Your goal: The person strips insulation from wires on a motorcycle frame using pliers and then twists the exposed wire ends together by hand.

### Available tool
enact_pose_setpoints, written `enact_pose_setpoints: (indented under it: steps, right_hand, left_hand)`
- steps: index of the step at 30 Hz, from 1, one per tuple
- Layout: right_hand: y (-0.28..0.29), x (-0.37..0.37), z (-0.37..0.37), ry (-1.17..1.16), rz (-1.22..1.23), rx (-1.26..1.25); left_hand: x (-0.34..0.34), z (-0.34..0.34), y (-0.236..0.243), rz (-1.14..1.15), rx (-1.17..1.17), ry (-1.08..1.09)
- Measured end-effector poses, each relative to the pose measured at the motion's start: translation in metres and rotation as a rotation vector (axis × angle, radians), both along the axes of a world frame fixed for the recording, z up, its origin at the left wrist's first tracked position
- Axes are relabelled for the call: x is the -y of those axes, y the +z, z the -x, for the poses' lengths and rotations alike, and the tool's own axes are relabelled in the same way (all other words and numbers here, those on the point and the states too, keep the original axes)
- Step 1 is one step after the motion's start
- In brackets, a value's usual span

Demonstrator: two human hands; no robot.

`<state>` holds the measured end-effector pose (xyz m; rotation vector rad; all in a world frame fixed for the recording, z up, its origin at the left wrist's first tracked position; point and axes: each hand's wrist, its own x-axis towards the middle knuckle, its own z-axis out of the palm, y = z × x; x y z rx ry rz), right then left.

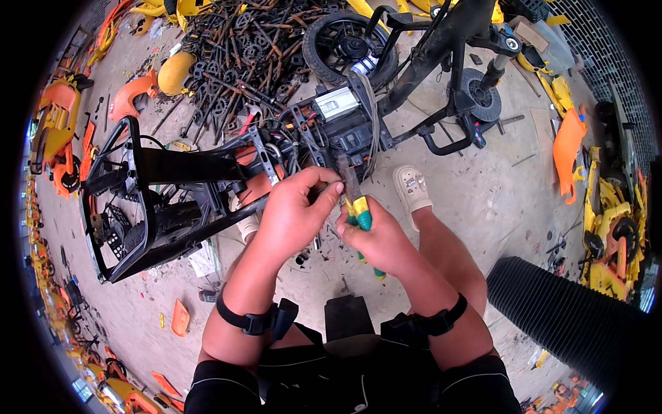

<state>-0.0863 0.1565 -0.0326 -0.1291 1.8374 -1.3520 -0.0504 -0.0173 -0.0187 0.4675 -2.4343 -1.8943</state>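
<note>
My right hand (378, 238) is wrapped round the yellow and green handles of a pair of pliers (362, 215). Their metal jaws point up toward the wiring of a black scooter-like frame (189, 169) lying on the floor. Just left of the jaws, my left hand (301, 207) is closed in a pinch, thumb against forefinger; what lies between them is too small to make out. Beyond both hands sit a silver box with a white label (336, 102), a black module (355, 140) and a bundle of grey cables (374, 124).
A heap of rusty metal parts (241, 55) lies at the far left of the frame, beside a black wheel (352, 48). Orange panels (569, 155) and yellow parts (610, 234) line the right. A ribbed black hose (552, 303) is close on my right.
</note>
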Motion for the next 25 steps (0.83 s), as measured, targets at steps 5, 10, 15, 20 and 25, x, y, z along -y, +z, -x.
enact_pose_setpoints:
  steps: [5, 10, 15, 20, 25]
  right_hand:
    - [-0.025, -0.001, -0.004, -0.078, 0.072, 0.022]
    - [-0.028, 0.0, -0.009, -0.099, 0.092, 0.029]
    - [-0.024, 0.003, -0.016, -0.111, 0.097, 0.121]
    - [-0.037, -0.001, -0.027, -0.092, 0.131, 0.139]
    - [-0.047, -0.005, -0.041, -0.125, 0.175, 0.201]
  left_hand:
    - [0.007, -0.005, -0.003, 0.055, -0.018, 0.038]
    - [0.011, -0.008, 0.001, 0.06, 0.0, 0.003]
    - [0.012, -0.015, 0.002, 0.079, 0.019, -0.026]
    - [0.014, -0.022, 0.001, 0.154, 0.092, -0.076]
    - [0.015, -0.032, 0.003, 0.181, 0.167, -0.098]
